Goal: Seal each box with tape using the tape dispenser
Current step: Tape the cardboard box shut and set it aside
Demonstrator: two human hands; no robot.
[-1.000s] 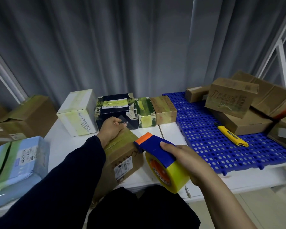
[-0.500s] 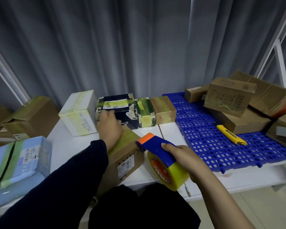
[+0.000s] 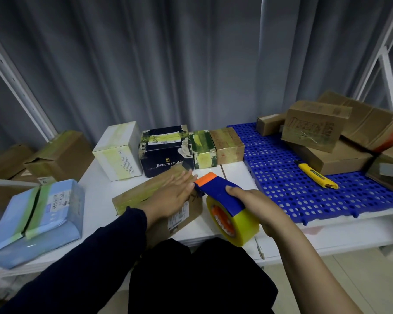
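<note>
A brown cardboard box (image 3: 136, 193) with yellowish tape along its top lies at the near edge of the white table (image 3: 95, 200). My left hand (image 3: 171, 196) rests flat on its top, fingers straight. My right hand (image 3: 256, 205) grips a blue tape dispenser (image 3: 218, 196) with an orange tip and a yellow tape roll (image 3: 234, 220). The dispenser's tip is at the box's right end, beside my left fingertips.
A row of taped boxes stands behind: white (image 3: 117, 150), dark blue (image 3: 166, 152), green (image 3: 202, 148), brown (image 3: 228, 145). A blue perforated mat (image 3: 281, 177) on the right carries a yellow utility knife (image 3: 315, 175) and stacked cardboard boxes (image 3: 315, 125). A light-blue parcel (image 3: 36, 214) lies left.
My left hand moved from the box's far end back along the taped top and now lies flat. The box now lies lower and flatter. The dispenser stayed at its right end.
</note>
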